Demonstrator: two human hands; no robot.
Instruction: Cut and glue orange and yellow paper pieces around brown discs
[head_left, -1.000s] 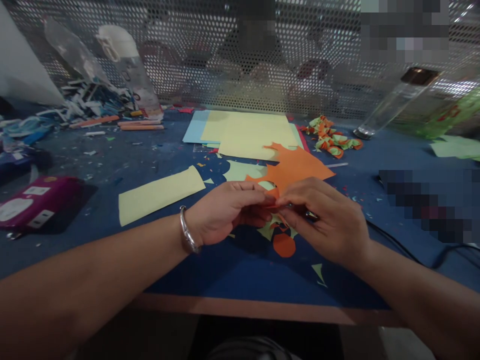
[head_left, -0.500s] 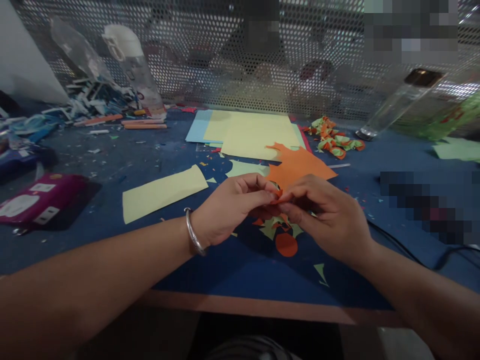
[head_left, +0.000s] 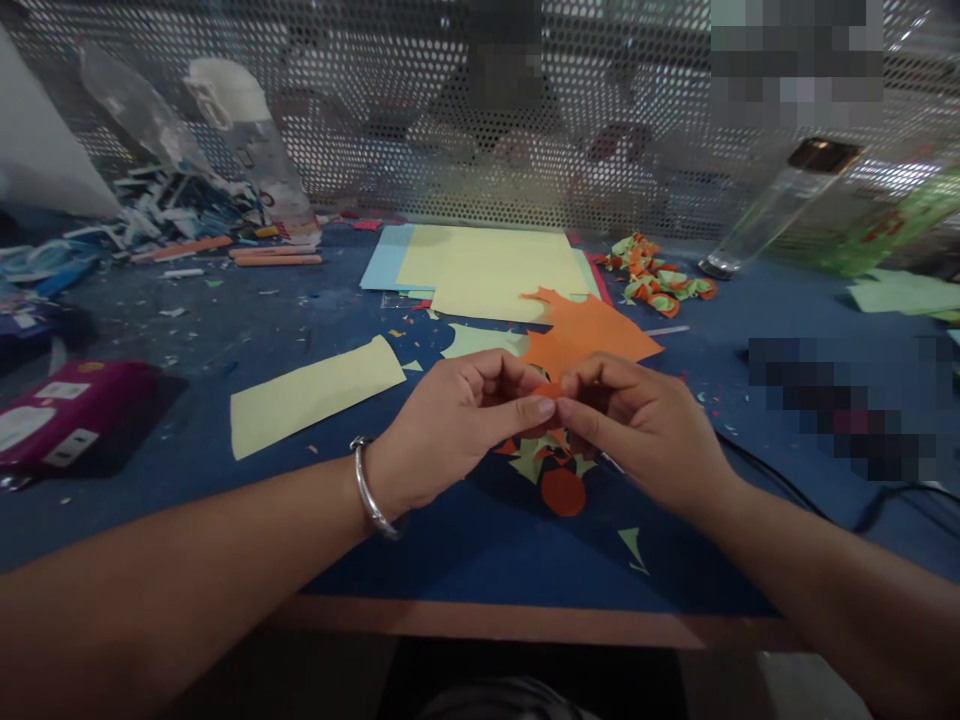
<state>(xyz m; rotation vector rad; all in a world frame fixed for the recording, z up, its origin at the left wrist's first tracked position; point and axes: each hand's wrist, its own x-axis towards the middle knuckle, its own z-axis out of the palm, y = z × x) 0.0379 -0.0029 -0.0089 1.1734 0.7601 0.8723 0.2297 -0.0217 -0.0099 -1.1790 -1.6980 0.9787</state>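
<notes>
Between the fingertips of both hands is a small orange paper piece [head_left: 550, 390], partly covered by the fingers. My left hand [head_left: 465, 420], with a silver bangle at its wrist, pinches it from the left. From the right, my right hand [head_left: 637, 420] pinches it between thumb and fingers. Just below the hands, an orange paper circle [head_left: 563, 493] lies on the table beside green and orange scraps [head_left: 529, 465]. Behind the hands rests a larger orange sheet [head_left: 592, 325] with cut-out edges. A pale green cut sheet [head_left: 484, 341] lies next to it.
A pale yellow strip [head_left: 319, 395] lies left of my hands. Stacked paper sheets [head_left: 495, 270] sit at the back, near curled orange-green pieces [head_left: 652, 280]. A purple packet [head_left: 82, 410], a white-capped bottle [head_left: 259, 150] and a clear bottle [head_left: 776, 205] stand around. A perforated metal panel [head_left: 420, 180] rises behind.
The orange piece between my fingertips now shows a flatter, rounder face. My left thumb has shifted across it toward the right fingertips. The whole view has slid slightly.
</notes>
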